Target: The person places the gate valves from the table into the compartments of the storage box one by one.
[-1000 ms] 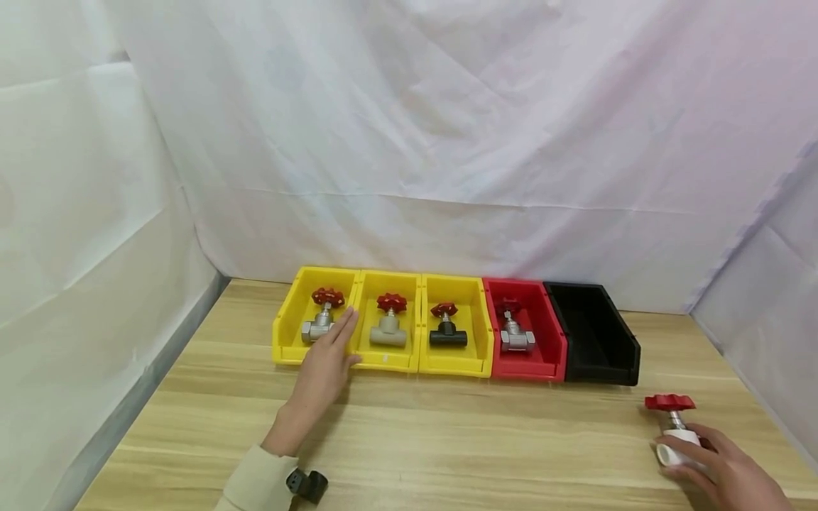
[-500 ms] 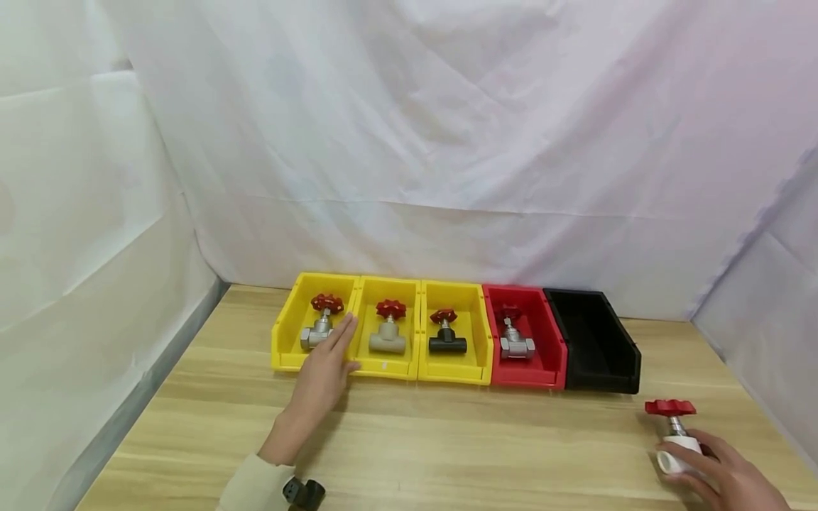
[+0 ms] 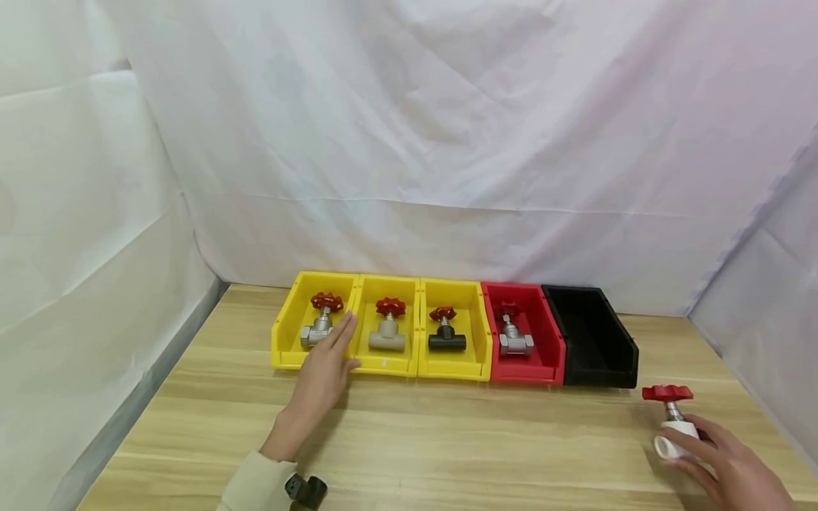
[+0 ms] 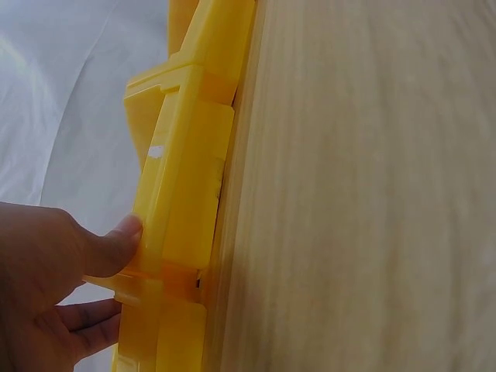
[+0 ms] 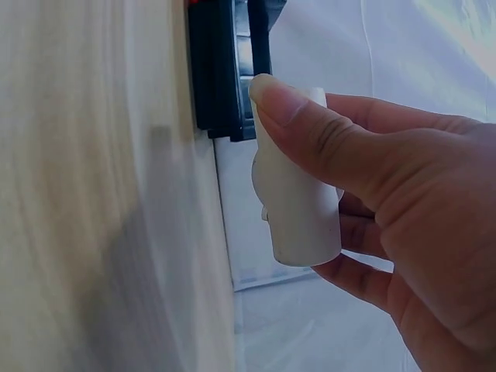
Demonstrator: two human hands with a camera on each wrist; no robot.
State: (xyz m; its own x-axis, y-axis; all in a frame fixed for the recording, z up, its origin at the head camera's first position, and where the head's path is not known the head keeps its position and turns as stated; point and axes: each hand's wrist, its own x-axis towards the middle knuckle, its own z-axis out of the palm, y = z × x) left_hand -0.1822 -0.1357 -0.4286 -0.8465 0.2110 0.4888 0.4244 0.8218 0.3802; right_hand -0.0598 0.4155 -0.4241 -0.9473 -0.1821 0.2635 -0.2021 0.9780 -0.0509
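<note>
My right hand (image 3: 735, 465) holds a white plastic valve (image 3: 677, 438) with a red handwheel (image 3: 667, 392) by its body, right of the bins. Thumb and fingers pinch the white body (image 5: 298, 201) in the right wrist view, where the handwheel is mostly hidden. With straight fingers, my left hand (image 3: 322, 376) rests at the join of the two leftmost yellow bins. Its thumb (image 4: 120, 244) touches the front lip of a yellow bin (image 4: 174, 170). A steel valve (image 3: 316, 330) lies beside those fingers, partly covered, and a beige valve (image 3: 386, 337) lies in the second yellow bin.
The third yellow bin (image 3: 469, 369) contains a black valve (image 3: 447, 339). Beside it, a red bin (image 3: 543, 372) holds another steel valve (image 3: 515, 342). A black bin (image 3: 591, 326) ends the row on a wood-grain table (image 3: 460, 447). White sheeting (image 3: 447, 142) hangs behind.
My right hand has moved slightly up and away from me with the white valve. The left hand stays at the yellow bins. The head view has shifted a little.
</note>
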